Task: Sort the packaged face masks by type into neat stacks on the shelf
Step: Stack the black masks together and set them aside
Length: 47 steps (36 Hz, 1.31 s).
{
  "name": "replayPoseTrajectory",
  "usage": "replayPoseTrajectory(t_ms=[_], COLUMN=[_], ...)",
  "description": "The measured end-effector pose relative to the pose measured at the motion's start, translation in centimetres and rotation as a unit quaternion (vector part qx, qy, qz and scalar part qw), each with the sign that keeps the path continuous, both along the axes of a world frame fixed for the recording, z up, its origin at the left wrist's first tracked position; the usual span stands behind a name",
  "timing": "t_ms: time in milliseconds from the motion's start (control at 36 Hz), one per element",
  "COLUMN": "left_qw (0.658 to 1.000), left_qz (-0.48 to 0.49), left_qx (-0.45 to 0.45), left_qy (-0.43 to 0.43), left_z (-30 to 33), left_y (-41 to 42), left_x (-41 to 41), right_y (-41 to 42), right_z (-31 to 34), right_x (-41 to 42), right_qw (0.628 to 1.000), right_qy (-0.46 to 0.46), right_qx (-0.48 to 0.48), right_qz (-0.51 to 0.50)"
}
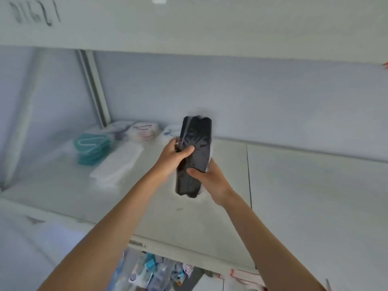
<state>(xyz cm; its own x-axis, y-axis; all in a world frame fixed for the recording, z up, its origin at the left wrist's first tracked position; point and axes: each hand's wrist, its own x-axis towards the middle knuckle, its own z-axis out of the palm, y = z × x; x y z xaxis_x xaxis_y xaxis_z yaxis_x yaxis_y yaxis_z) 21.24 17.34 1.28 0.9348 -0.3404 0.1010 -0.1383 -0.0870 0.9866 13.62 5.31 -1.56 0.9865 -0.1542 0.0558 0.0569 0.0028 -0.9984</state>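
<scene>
Writing: dark handwritten marks (pixel 34 12) on the upper shelf's front edge, too smeared to read.
Black mask pack (pixel 194 156): clear-wrapped, held upright above the shelf board (pixel 294 185).
Left hand (pixel 174 156): fingers curled around the pack's upper left edge.
Right hand (pixel 206 178): gripping the pack's lower right side.
Teal mask stack (pixel 91 148): left of the pack, on the board.
White mask stack (pixel 117 162): just beside the teal stack, nearer the pack.
Patterned packs (pixel 138 130): behind the teal stack, against the back wall.
Open room: bare board right of the pack, past a seam (pixel 248 175).
</scene>
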Motion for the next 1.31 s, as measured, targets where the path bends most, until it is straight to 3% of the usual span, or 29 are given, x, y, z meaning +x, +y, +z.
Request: replayPoseTrajectory(t_ms=[111, 222, 361, 472, 583, 639, 750, 917, 1083, 1306], left_qw=[0.992, 0.968, 0.929, 0.862, 0.799, 0.786, 0.810, 0.837, 0.797, 0.819], left_qz=[0.064, 0.079, 0.059, 0.049, 0.080, 0.089, 0.103, 0.081, 0.018, 0.008], left_qx=[0.072, 0.215, 0.364, 0.501, 0.578, 0.586, 0.533, 0.442, 0.493, 0.460], left_qy=[0.082, 0.100, 0.035, -0.060, -0.147, -0.173, -0.219, -0.312, -0.349, -0.344], left_z=[-2.5, -3.9, -4.6, -4.6, -4.4, -4.5, -4.1, -0.4, 2.7, 7.0], left_y=[4.6, 6.5, 6.9, 6.4, 5.5, 5.2, 5.5, 5.7, 4.0, -0.5], left_x=[4.9, 7.7, 8.8, 7.9, 6.9, 6.6, 6.6, 4.6, -0.9, -11.6], right_y=[5.9, 8.8, 10.3, 10.9, 11.0, 10.8, 9.2, 4.2, -1.4, -9.0], right_z=[-1.6, -2.5, -2.8, -3.3, -3.6, -3.2, -2.1, 1.0, 4.6, 10.0], right_x=[3.7, 5.7, 6.7, 6.9, 7.0, 6.6, 4.8, 1.0, -5.1, -17.7], right_qw=[0.996, 0.985, 0.970, 0.952, 0.928, 0.923, 0.911, 0.840, 0.776, 0.739], right_qy=[0.082, 0.148, 0.163, 0.170, 0.181, 0.178, 0.152, 0.158, 0.172, 0.164], right_qx=[-0.011, -0.044, -0.156, -0.233, -0.294, -0.305, -0.358, -0.504, -0.594, -0.639], right_qz=[-0.044, -0.071, -0.090, -0.100, -0.137, -0.151, -0.140, -0.124, -0.124, -0.136])
